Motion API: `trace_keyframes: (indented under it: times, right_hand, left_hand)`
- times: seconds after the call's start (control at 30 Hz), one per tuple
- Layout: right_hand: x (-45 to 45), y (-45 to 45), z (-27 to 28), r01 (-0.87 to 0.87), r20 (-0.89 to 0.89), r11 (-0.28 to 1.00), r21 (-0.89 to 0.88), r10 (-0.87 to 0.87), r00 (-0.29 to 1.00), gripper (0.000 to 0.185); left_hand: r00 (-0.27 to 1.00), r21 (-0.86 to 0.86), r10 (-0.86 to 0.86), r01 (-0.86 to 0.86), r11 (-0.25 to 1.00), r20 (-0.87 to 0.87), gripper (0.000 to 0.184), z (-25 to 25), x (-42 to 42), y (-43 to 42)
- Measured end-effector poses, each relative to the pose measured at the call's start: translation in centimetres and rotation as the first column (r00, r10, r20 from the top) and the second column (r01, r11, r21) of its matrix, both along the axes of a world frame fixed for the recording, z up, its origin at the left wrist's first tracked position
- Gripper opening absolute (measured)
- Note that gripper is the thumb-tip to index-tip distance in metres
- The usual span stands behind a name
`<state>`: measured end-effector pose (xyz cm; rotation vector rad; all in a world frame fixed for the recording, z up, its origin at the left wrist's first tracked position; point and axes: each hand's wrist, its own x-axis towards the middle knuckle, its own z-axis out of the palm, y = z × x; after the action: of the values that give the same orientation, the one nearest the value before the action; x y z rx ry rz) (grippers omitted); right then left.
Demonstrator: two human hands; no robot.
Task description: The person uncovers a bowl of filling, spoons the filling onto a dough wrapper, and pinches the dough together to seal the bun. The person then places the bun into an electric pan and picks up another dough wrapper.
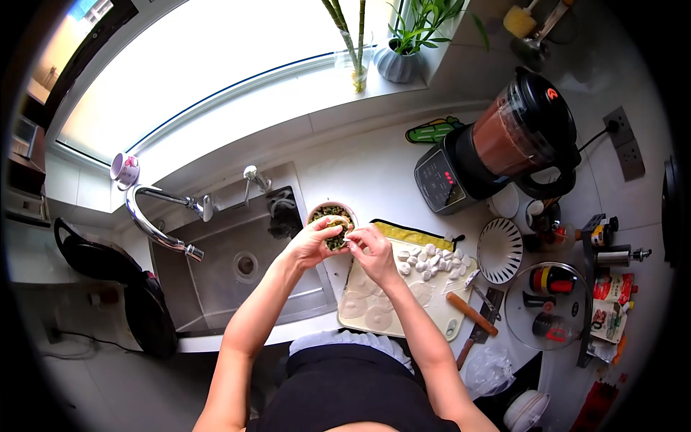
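Note:
Above the near side of a bowl [332, 204] of chopped green filling, my left hand [311, 241] is closed round a dough wrapper [337, 232] with green filling on it. My right hand [371, 250] meets it from the right, thumb and fingers pinched at the wrapper's edge. Beneath and beside my right hand lies a cream cutting board [432, 315]. Flat round wrappers [377, 317] rest on its near left part, and several small floured dough pieces [425, 262] sit on its far right part.
Left is a steel sink [223, 288] with a curved faucet [155, 223]. A rolling pin [471, 314] and a cleaver [482, 327] lie to the right, near a ribbed plate [500, 250] and glass lid [545, 306]. A blender [504, 137] stands at the back right.

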<state>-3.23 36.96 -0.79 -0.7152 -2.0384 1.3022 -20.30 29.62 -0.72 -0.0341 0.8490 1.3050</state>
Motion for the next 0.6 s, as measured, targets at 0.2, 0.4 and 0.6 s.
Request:
trace_keyframes:
  times: [0.2,0.4,0.6]
  right_hand:
    - [-1.5,-1.2,0.6,0.191,-0.036,0.896,-0.4,-0.223,0.974,0.015]
    - [-2.0,-1.6,1.0,0.134,0.012,0.976,-0.174,-0.134,0.991,0.019]
    - [-2.1,-1.8,1.4,0.13,0.027,0.985,-0.114,-0.128,0.991,0.013]
  left_hand:
    - [0.999,0.051,-0.04,0.042,0.998,-0.029,0.023,-0.3,-1.3,-0.2]
    - [0.989,0.041,-0.126,0.13,0.991,-0.072,0.016,0.5,-2.3,-0.6]
    - [0.969,-0.018,-0.21,0.209,0.978,-0.127,0.021,0.9,-2.5,-0.4]
